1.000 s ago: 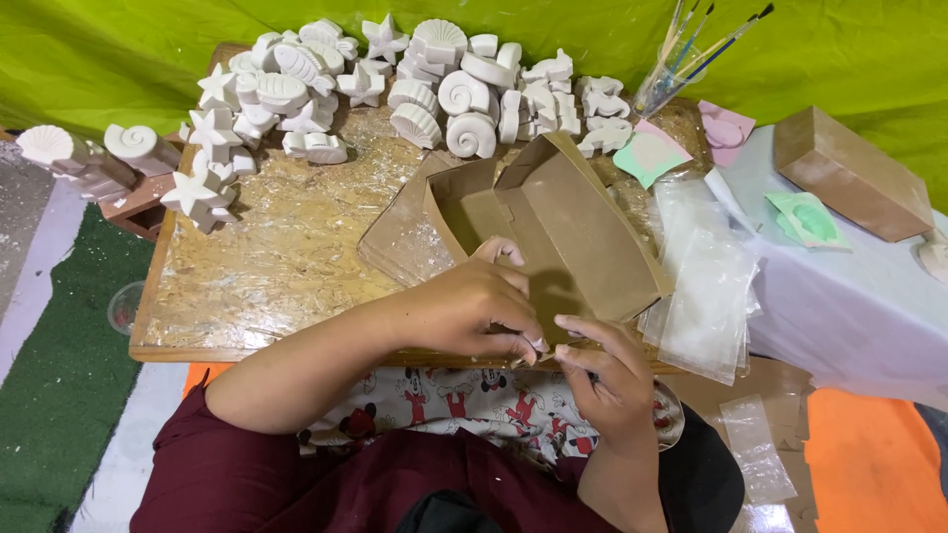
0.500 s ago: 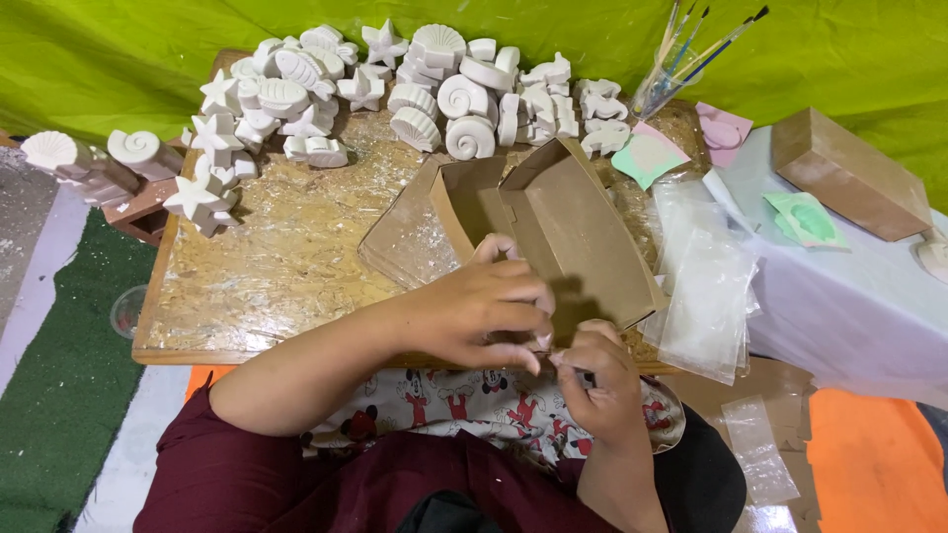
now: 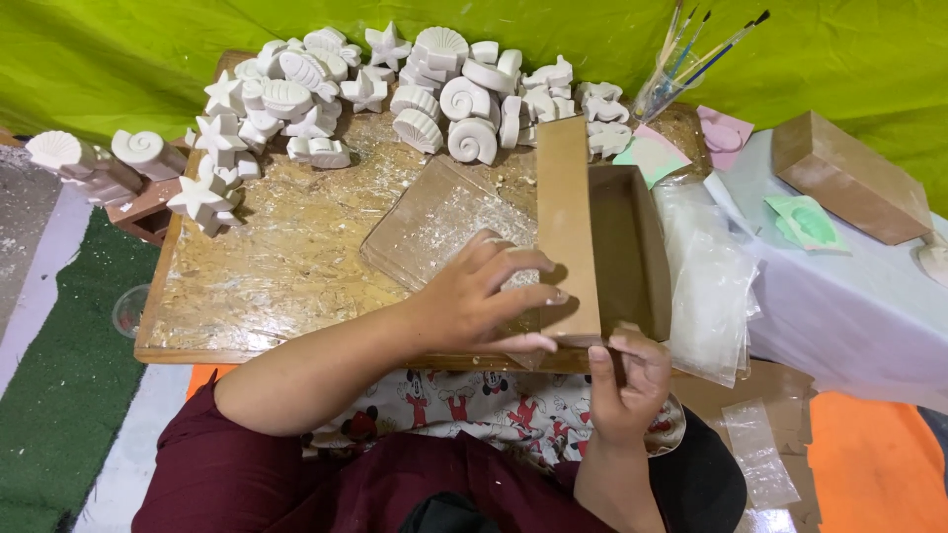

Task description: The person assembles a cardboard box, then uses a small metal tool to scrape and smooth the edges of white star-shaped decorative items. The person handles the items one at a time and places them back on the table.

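Note:
An open brown cardboard box [image 3: 632,252] lies on the wooden board [image 3: 276,266], its long lid flap [image 3: 565,227] standing up on the left side. My left hand [image 3: 484,296] presses flat against that flap, fingers spread on its outer face. My right hand [image 3: 627,380] pinches the box's near end at the board's front edge. A clear plastic sheet [image 3: 434,222] lies under and left of the box.
Several white plaster shells and stars [image 3: 444,89] are heaped along the board's far edge, with more at the left [image 3: 202,192]. Paintbrushes [image 3: 691,54] stand in a cup at the back. Clear plastic bags [image 3: 706,276] lie right of the box; a closed brown box [image 3: 849,178] rests on a white cloth.
The box has been turned from a slant to lie straight, its flap now upright. My left hand shifted onto the flap's outer face; my right hand stays at the near end.

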